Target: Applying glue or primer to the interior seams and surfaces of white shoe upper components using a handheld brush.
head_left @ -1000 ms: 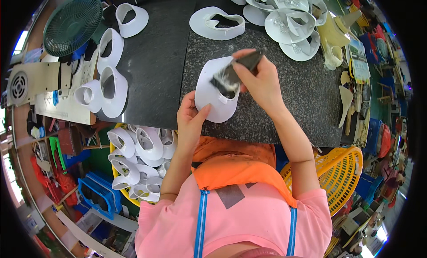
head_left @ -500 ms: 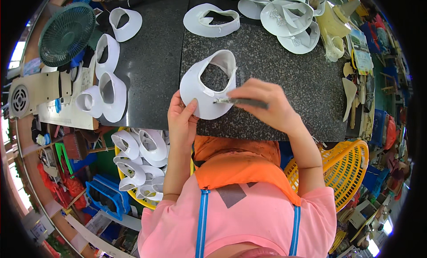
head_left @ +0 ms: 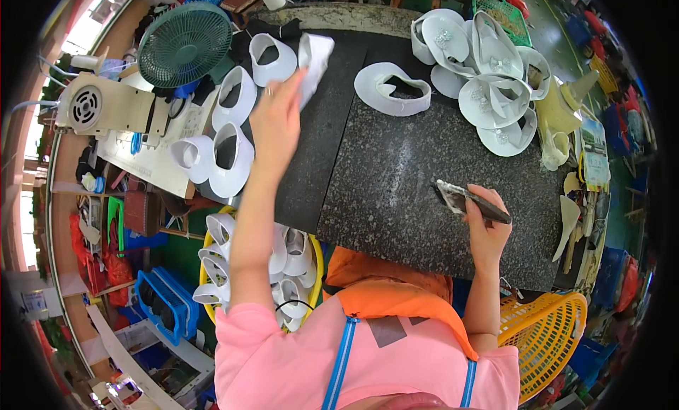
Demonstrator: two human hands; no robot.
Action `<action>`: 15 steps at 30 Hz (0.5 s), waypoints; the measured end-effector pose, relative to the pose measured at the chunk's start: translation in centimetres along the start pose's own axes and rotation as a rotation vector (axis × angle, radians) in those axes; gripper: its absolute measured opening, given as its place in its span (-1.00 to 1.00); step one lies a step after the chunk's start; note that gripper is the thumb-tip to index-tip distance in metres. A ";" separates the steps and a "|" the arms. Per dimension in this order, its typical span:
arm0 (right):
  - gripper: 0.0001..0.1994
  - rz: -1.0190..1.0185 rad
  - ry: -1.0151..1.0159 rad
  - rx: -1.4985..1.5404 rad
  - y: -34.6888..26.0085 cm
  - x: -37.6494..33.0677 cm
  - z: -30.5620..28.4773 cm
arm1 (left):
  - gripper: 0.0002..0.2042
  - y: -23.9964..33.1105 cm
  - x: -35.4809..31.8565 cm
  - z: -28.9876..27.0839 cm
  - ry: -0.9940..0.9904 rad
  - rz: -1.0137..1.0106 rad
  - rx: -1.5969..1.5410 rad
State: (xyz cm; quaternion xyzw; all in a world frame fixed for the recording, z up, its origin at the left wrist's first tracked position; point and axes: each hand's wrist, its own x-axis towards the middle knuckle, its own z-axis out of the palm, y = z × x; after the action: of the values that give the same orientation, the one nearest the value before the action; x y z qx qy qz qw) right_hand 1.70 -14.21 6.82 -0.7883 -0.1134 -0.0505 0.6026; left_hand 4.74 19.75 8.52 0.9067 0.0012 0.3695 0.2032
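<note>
My left hand [head_left: 278,120] reaches out over the far left of the table, its fingers closed on the edge of a white shoe upper [head_left: 315,62]. That upper is tipped on edge and slightly blurred. Beside it stands another white upper [head_left: 281,65] on the table. In my right hand [head_left: 488,222], above the right part of the speckled slab, is a brush [head_left: 475,203] with a dark handle and whitish, caked bristles. One more upper [head_left: 371,88] lies near the slab's far edge, apart from both hands.
Several uppers [head_left: 240,162] line the table's left side, by a sewing machine [head_left: 106,109] and a green fan [head_left: 185,45]. Decorated white uppers [head_left: 495,99] are piled at the far right, near a yellowish container [head_left: 559,113]. Yellow baskets [head_left: 548,339] stand below the near edge.
My left hand has carried the upper from in front of me to the far left. My right hand has drawn away to the right with the brush. The view has shifted.
</note>
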 end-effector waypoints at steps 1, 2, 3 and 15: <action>-0.78 -0.006 0.004 0.004 -0.2 -0.1 0.0 | -0.63 -1.7 2.0 0.8 0.036 0.026 -0.040; -0.79 0.002 0.010 0.016 -0.2 -0.1 -0.2 | -0.62 -3.4 4.1 1.4 -0.010 -0.069 -0.046; -0.79 0.012 0.027 0.018 -0.3 -0.3 -0.5 | -0.61 -5.3 6.2 3.4 0.029 -0.195 -0.281; -0.76 0.123 0.262 0.143 0.8 -2.0 -3.9 | -0.76 -10.3 8.1 12.4 -0.345 -0.409 0.630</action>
State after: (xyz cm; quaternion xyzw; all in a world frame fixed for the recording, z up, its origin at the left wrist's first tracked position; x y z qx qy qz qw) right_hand 0.20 -18.35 6.69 -0.7356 0.0113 -0.1079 0.6687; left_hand 20.44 25.84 2.11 0.9543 0.2603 0.1458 -0.0180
